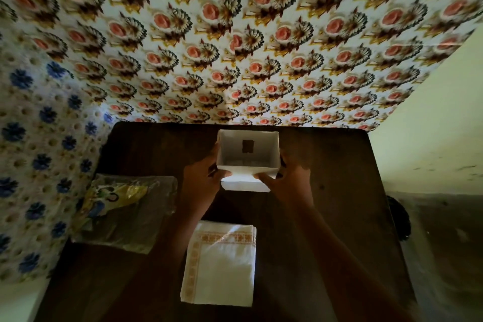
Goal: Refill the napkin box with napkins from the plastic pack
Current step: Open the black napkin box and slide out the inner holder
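A white napkin box (pixel 247 150) stands open toward me at the far middle of the dark table, with nothing inside and a small dark slot in its back face. Its lower flap (pixel 245 183) folds out toward me. My left hand (pixel 202 178) grips the box's left side, and my right hand (pixel 283 180) grips the right side. A stack of white napkins (pixel 220 265) with an orange patterned border lies flat near me, between my forearms. The clear plastic pack (pixel 125 214), crumpled with a yellow printed label, lies at the left.
The dark wooden table (pixel 326 191) stands against a wall with a pink-flower pattern. Blue-flowered covering hangs at the left. A dark round object (pixel 400 218) shows past the table's right edge, above a grey floor.
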Available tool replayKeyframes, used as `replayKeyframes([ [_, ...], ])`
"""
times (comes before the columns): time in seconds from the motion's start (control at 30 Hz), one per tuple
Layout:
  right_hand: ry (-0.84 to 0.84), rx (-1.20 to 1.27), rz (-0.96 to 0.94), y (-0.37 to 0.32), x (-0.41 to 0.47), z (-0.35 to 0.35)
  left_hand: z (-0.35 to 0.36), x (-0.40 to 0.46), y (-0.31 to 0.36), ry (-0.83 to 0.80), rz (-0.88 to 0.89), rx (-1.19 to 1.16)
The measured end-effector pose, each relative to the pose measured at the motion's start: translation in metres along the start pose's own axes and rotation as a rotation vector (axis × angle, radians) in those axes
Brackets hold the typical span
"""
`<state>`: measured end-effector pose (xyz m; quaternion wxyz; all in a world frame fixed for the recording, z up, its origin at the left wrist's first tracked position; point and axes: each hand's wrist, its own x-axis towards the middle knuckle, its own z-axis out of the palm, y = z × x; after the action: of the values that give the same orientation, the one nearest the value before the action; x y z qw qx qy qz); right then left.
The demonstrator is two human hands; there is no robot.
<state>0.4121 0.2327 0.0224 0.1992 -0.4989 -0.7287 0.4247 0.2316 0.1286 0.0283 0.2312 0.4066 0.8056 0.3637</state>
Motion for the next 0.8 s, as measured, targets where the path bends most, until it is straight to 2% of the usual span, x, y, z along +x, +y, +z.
replayKeyframes([
  [0.13,0.008,0.027,0.010,0.002,-0.005,0.005,0.002,-0.003,0.004,0.039,0.020,-0.009],
  [0.23,-0.024,0.050,0.001,0.002,-0.008,0.003,0.002,-0.007,0.003,0.030,-0.010,0.010],
  [0.4,0.027,0.049,0.037,0.008,-0.024,-0.005,-0.001,-0.024,-0.017,0.053,-0.065,-0.005],
  [0.63,0.066,0.130,0.136,-0.001,-0.066,-0.018,-0.008,-0.073,-0.023,0.114,-0.193,-0.194],
  [0.73,0.097,0.241,0.220,0.007,-0.091,-0.009,-0.007,-0.105,-0.037,0.120,-0.257,-0.103],
  [0.8,0.094,0.209,0.281,0.020,-0.105,0.002,-0.002,-0.123,-0.054,0.126,-0.295,0.039],
])
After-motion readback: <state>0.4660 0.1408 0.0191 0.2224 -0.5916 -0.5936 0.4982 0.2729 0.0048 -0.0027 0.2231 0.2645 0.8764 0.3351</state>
